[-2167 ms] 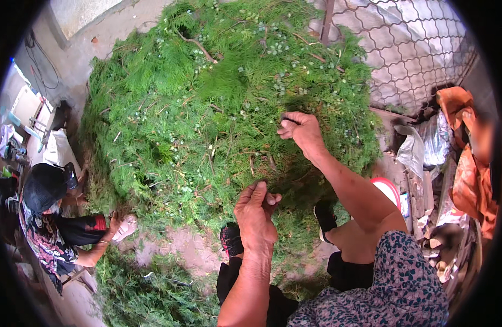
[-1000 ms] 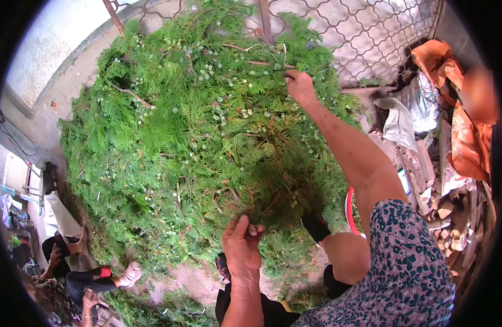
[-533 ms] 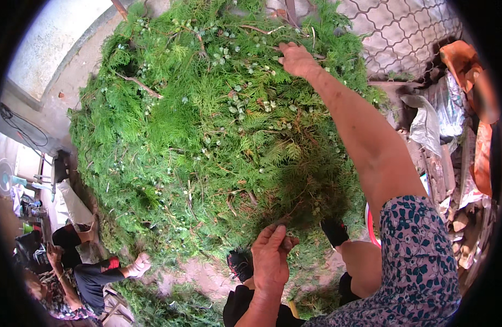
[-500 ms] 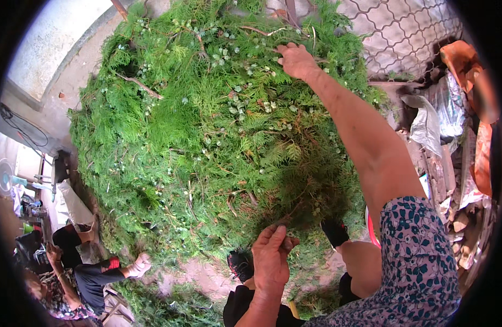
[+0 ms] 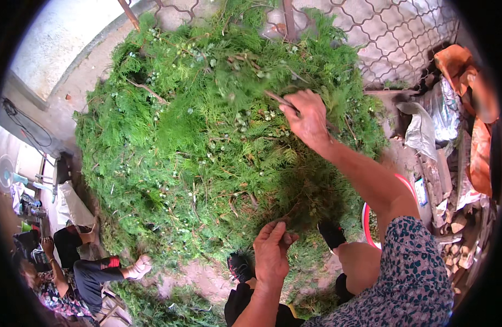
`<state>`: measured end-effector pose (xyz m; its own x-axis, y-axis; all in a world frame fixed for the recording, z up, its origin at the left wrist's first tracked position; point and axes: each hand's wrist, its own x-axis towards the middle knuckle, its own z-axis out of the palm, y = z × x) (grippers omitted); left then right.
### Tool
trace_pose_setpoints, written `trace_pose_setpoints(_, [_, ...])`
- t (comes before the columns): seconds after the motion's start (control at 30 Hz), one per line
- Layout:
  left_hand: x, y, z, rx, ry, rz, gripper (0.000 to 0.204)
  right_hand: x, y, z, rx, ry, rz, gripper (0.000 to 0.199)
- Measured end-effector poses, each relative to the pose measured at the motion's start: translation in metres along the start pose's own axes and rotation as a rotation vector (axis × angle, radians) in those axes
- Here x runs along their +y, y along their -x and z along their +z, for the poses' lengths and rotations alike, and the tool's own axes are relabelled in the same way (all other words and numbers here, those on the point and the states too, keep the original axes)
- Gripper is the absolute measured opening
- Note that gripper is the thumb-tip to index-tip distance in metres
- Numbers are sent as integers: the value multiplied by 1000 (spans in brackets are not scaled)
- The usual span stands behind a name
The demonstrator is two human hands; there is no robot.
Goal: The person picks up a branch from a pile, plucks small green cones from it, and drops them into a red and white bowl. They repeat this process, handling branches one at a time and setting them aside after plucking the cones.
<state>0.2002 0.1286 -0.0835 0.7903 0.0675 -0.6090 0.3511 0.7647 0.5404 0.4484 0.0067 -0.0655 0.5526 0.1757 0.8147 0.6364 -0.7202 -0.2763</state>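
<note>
A broad heap of cut green conifer branches [image 5: 180, 163] covers the ground before me, dotted with pale blue-green cones [image 5: 241, 121]. My right hand [image 5: 306, 117] is closed round the brown woody stem of a conifer branch [image 5: 277, 99] over the far right part of the heap. That branch's leafy end is blurred against the pile. Low in the middle, my left hand [image 5: 271, 250] is pinched closed at the heap's near edge. A dark, shaded conifer sprig [image 5: 308, 204] appears to run out from its fingertips.
A red-rimmed round container [image 5: 366, 226] stands beside my right knee. Wire mesh [image 5: 392, 38] borders the far right. Sacks, orange sheeting [image 5: 480, 158] and split wood [image 5: 461, 240] pile up at right. Another person [image 5: 71, 283] sits at lower left. My shoes [image 5: 331, 234] touch the heap's near edge.
My right hand has drawn back toward me from the far edge, and a branch stem now shows in its grip. The far foliage has shifted. My left hand stays nearly still.
</note>
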Motion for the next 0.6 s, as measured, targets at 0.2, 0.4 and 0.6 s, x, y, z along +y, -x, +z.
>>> trace_pose_setpoints(0.2, [2,5,-4,-13,31,18,15,-36,54,-45,-28,-153,-14,13])
trace_pose_setpoints(0.4, [5,6,-3,-8,54,16,15,-53,69,-55,-418,43,146,50])
trace_pose_setpoints(0.6, [9,-4,1,5,43,16,14,-94,37,-87,-217,-323,91,52])
